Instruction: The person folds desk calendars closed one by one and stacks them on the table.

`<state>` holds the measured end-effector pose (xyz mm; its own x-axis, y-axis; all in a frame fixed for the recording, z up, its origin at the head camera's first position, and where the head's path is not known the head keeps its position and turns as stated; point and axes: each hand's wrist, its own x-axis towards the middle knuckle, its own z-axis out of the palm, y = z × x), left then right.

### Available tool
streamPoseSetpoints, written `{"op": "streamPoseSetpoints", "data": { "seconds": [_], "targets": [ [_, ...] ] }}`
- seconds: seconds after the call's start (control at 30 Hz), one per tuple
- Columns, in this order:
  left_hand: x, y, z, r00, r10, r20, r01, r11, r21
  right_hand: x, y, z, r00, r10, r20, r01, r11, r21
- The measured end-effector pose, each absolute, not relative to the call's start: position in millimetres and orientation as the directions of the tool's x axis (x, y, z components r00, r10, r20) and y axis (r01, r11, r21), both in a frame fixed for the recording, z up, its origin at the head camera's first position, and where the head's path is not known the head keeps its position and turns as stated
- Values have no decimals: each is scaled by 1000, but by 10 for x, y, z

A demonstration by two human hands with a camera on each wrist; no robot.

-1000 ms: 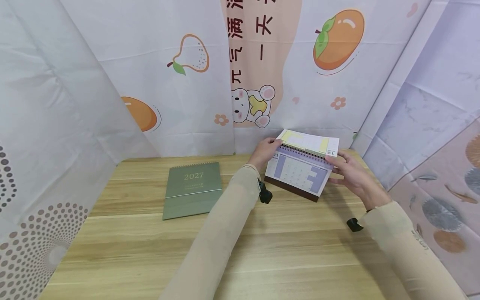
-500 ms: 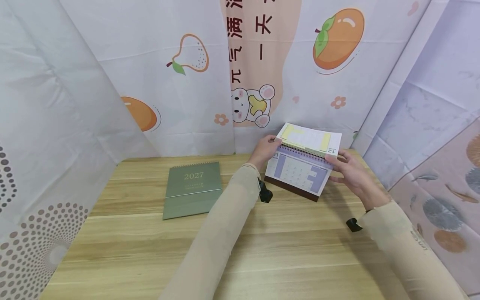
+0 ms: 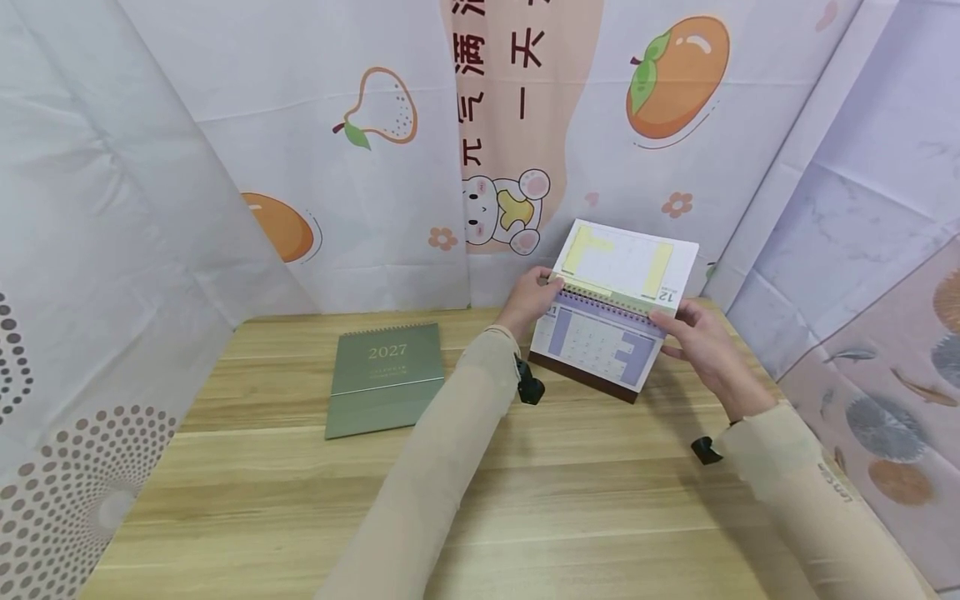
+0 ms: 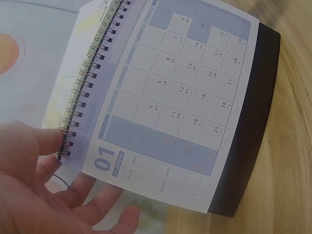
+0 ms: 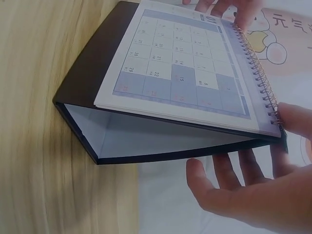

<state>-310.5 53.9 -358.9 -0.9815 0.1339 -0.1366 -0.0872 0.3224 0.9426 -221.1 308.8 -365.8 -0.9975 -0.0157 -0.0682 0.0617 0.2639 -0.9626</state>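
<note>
A spiral-bound desk calendar stands like a tent at the back right, its purple January page facing me and a dark brown base below. Beyond the rings, a yellow-bordered page marked 12 slants upward. My left hand pinches the left end of the spiral binding, thumb at the rings and the other fingers behind. At the opposite end, my right hand grips the top corner, its thumb by the rings and its fingers against the back panel. The right wrist view shows the hollow triangular side.
A green desk calendar with 2027 on its cover stands to the left on the wooden table. A printed fabric curtain hangs close behind the table, and another curtain lines the right side.
The yellow-bordered page has swung upward behind the rings, so more of it shows. Both hands stay nearly in place at the ends of the binding.
</note>
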Motion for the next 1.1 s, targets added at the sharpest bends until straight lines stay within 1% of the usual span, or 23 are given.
{"op": "streamPoseSetpoints", "data": {
  "seconds": [0.2, 0.67, 0.87, 1.1],
  "targets": [
    [-3114, 537, -3573, -978, 157, -139, -83, 321, 944, -2215, 3087, -3670, -999, 9, -37, 37, 301, -953],
    [-3092, 512, -3579, -976, 183, -118, -52, 328, 943, -2203, 3055, -3683, -999, 34, 32, -20, 297, -955],
    [-3095, 525, -3572, -973, 201, -112, -38, 342, 939, -2212, 3052, -3692, -995, 41, 89, -69, 345, -936],
    [-3083, 479, -3578, -965, 244, -96, -21, 292, 956, -2222, 3062, -3733, -985, 42, 169, -145, 345, -927]
  ]
}}
